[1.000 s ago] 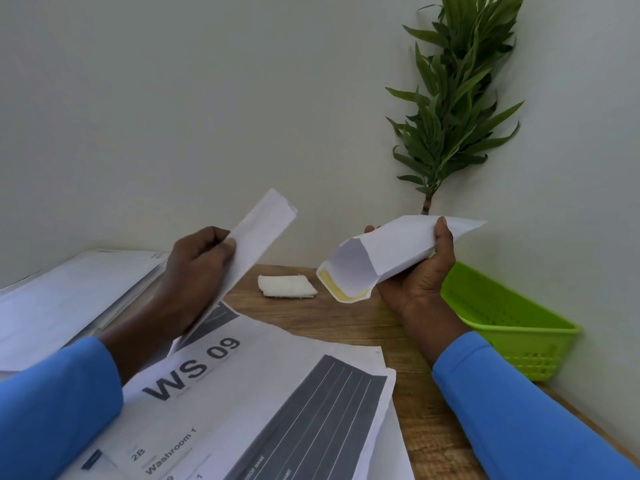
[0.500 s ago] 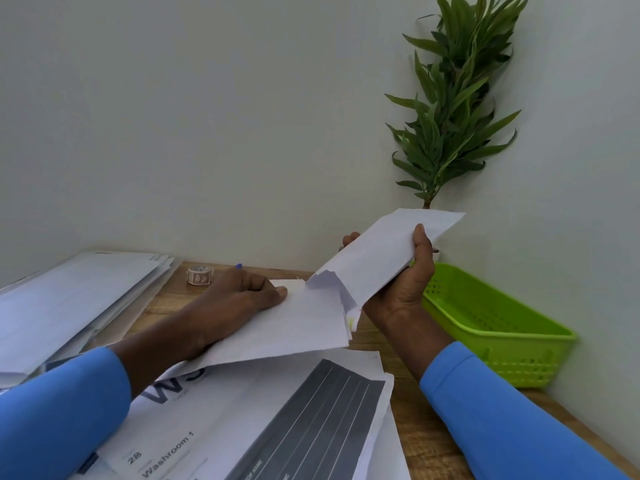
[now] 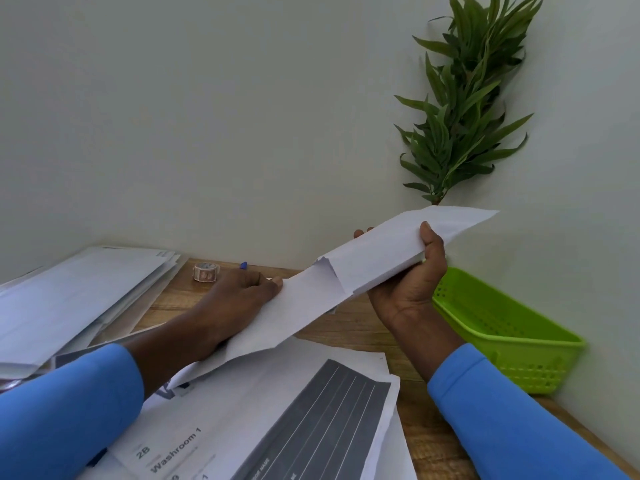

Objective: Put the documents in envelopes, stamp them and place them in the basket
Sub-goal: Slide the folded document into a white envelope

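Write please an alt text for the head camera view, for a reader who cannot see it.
Over a wooden table, the left hand slides a folded document into the open end of a white envelope held by the right hand. Printed sheets lie below, a green basket at right.

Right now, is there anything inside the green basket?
No, the green basket shows only its bare perforated floor and walls, while the envelope is in the right hand.
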A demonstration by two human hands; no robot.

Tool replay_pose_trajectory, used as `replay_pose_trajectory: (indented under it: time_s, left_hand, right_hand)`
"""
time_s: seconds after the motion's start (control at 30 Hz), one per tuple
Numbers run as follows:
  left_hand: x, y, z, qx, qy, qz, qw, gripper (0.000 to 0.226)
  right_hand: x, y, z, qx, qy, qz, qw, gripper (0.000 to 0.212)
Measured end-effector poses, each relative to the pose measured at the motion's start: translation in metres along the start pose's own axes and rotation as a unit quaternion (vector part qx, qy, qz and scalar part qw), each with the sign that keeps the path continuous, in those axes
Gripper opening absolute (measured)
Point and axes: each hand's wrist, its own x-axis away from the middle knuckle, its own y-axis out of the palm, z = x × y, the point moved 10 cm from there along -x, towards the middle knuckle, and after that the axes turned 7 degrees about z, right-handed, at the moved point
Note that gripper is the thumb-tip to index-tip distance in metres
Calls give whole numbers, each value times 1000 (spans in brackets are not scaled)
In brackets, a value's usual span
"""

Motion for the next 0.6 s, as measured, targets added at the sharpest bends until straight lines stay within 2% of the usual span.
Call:
replay_pose_trajectory:
  time_s: [0.13, 0.23, 0.47, 0.6]
  left_hand:
    - [2, 0, 0, -9, -4, -1, 1000, 49]
    - [0, -6, -1, -19, -5, 15, 1000, 42]
    - [-1, -14, -4, -17, -17, 45, 999, 37]
    - [0, -14, -7, 2, -33, 43, 999, 33]
  right_hand:
    - [3, 3, -1, 4, -7, -13, 1000, 41]
    - [4, 6, -2, 11, -11, -16, 1000, 39]
    - [-1, 2, -12, 18, -24, 1, 1000, 51]
    - [-1, 1, -15, 17, -32, 2, 999, 48]
